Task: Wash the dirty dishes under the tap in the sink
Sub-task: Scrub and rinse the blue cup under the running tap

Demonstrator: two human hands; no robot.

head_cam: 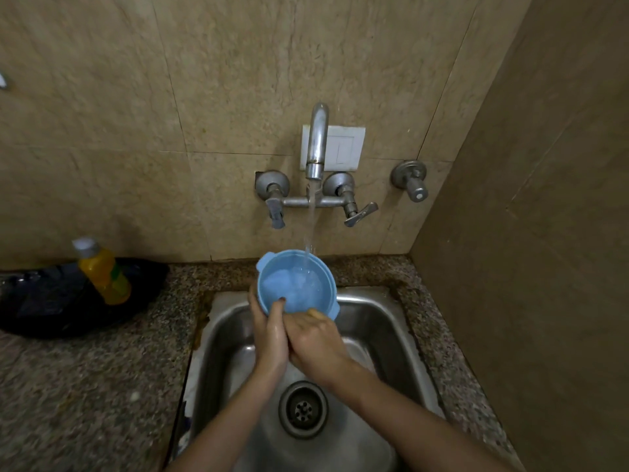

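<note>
A light blue plastic bowl (295, 282) with small side handles is held above the steel sink (391, 321), tilted toward me. Water streams from the wall tap (316, 144) into the bowl. My left hand (270, 330) grips the bowl's near left rim, thumb inside. My right hand (315, 337) is closed at the near rim beside the left one, with something small and yellowish at its fingertips; what it is cannot be told.
The drain (303, 408) sits in the sink's middle. Granite counter (85, 386) surrounds the sink. A yellow bottle (102, 270) rests on a black bag (44, 301) at left. Two tap levers (359, 214) and a separate valve (412, 180) are on the tiled wall.
</note>
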